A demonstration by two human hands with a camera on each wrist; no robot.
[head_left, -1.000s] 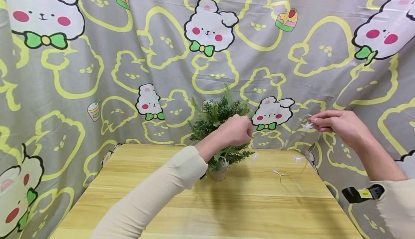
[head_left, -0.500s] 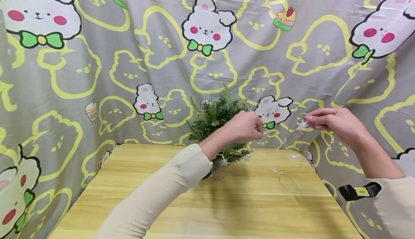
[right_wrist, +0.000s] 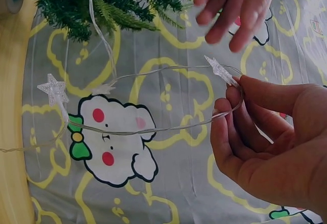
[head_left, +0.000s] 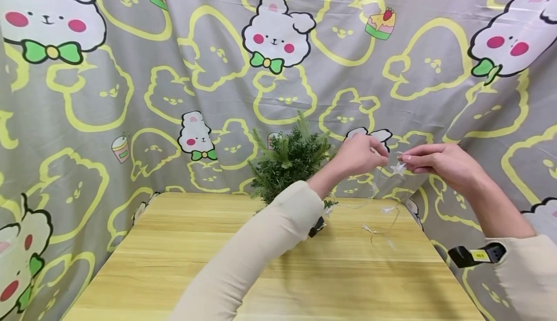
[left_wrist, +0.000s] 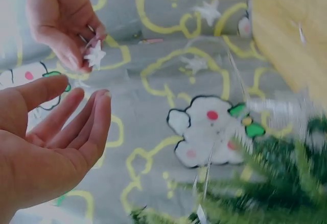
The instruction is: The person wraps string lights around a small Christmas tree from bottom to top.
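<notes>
In the head view, my right hand (head_left: pixel 452 166) pinches the thin wire of a string of star lights between thumb and fingers, close to a clear star (head_left: pixel 398 168). My left hand (head_left: pixel 359 156) is just left of that star; the left wrist view shows its fingers (left_wrist: pixel 94 127) loosely bent with nothing between them. A small green artificial tree (head_left: pixel 289 161) stands behind my left forearm, its base hidden. From the tree side the wire (right_wrist: pixel 104 45) runs to my right hand and loops back past another star (right_wrist: pixel 53 90).
More of the light string (head_left: pixel 367 228) lies on the right part of the wooden table (head_left: pixel 196 263). A patterned grey curtain (head_left: pixel 230 89) hangs behind and at both sides. A black device (head_left: pixel 476 255) is strapped at my right sleeve.
My left hand has moved right, away from in front of the tree, and its curled fingers have loosened near the held star. My right hand has shifted slightly left, still pinching the wire.
</notes>
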